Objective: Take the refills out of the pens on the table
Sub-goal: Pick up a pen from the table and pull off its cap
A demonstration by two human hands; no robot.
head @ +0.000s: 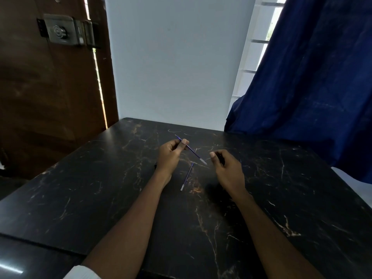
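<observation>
My left hand [171, 153] pinches a thin blue refill [194, 153] between thumb and fingertips, a little above the black marble table [100, 188]. The refill slants down to the right and its pale tip ends near my right hand [225, 166]. My right hand is curled around something dark, partly hidden in the palm; I cannot tell what it is. A second blue refill [187, 176] with a pale end lies flat on the table between my wrists.
A blue curtain [312, 77] hangs over the table's far right corner. A brown door [50, 87] with a metal lock stands at the left. A white wall is behind the table's far edge.
</observation>
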